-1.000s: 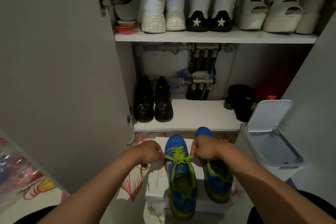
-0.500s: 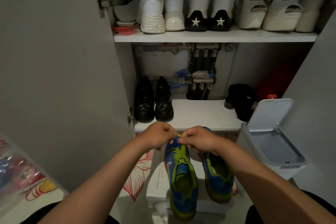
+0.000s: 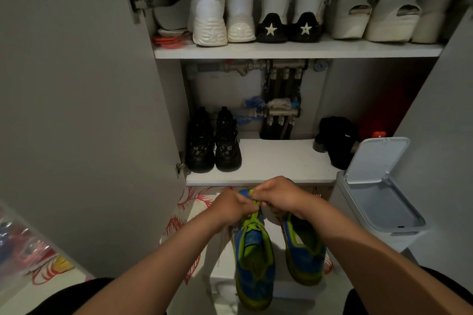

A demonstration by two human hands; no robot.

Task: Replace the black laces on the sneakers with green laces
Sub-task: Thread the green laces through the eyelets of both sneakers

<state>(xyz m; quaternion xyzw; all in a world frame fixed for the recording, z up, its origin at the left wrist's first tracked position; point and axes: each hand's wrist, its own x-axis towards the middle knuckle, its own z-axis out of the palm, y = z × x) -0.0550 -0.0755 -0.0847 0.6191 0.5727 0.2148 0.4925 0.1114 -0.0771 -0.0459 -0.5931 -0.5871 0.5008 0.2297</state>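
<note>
Now left hand (image 3: 230, 206) and right hand (image 3: 280, 195), apart a second ago, meet, both pinching the green lace (image 3: 252, 222); knot-tying seems underway.

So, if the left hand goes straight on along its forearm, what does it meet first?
Most likely the right hand, which pinches the green lace just ahead of the left hand; depth is hard to judge.

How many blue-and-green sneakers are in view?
2, side by side on the white cardboard box: the left sneaker, threaded with the green lace, and the right sneaker.
</note>
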